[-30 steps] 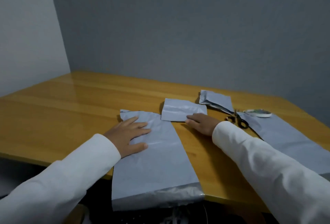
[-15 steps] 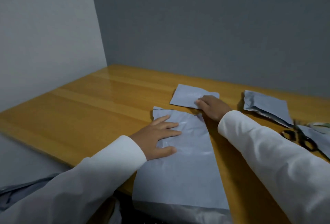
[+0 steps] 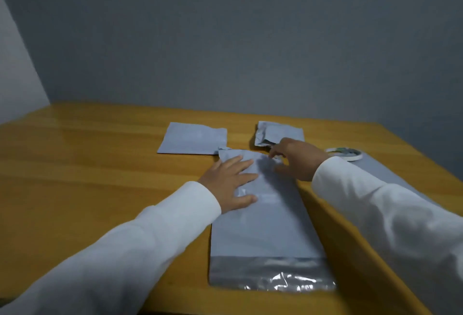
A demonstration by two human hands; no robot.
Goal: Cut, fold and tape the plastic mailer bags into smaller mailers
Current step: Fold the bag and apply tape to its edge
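Two hands at the far end of a long grey plastic mailer bag (image 3: 265, 227) on a wooden table (image 3: 87, 176).

The left hand (image 3: 229, 181) lies flat on it, fingers straight and spread. The right hand (image 3: 297, 159) reaches over its far right corner, fingers loosely curled; whether it grips anything cannot be told. A small flat grey mailer piece (image 3: 193, 139) lies far left, a crumpled grey piece (image 3: 278, 133) far right, a white tape roll (image 3: 347, 154) further right.

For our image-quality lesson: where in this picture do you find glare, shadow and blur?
Head view: glare on the mailer's shiny strip at its near end; the right hand casts a shadow on the mailer; both sleeves are blurred; soft sheen on the table at left.
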